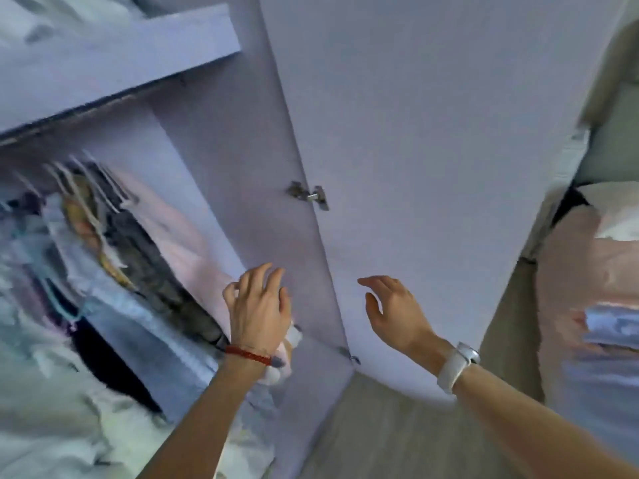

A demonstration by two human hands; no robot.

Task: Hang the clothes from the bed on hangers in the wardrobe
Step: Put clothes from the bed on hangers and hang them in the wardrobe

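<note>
The wardrobe stands open on the left, and its white door (432, 140) is swung out in the middle of the view. Several garments hang inside on white hangers (86, 188); the rightmost is a pale pink garment (179, 243), beside a dark grey one (148, 257). My left hand (259, 305), with a red bracelet on the wrist, is spread open against the lower part of the pink garment. My right hand (394, 312), with a white watch on the wrist, hovers open in front of the door and holds nothing. The picture is blurred.
The bed (587, 271) with pink bedding and folded light clothes (612, 326) lies at the right edge. A shelf (114, 60) crosses the wardrobe above the rail. Door hinges (311, 195) sit on the wardrobe's side panel. Wood-look floor (397, 426) shows below the door.
</note>
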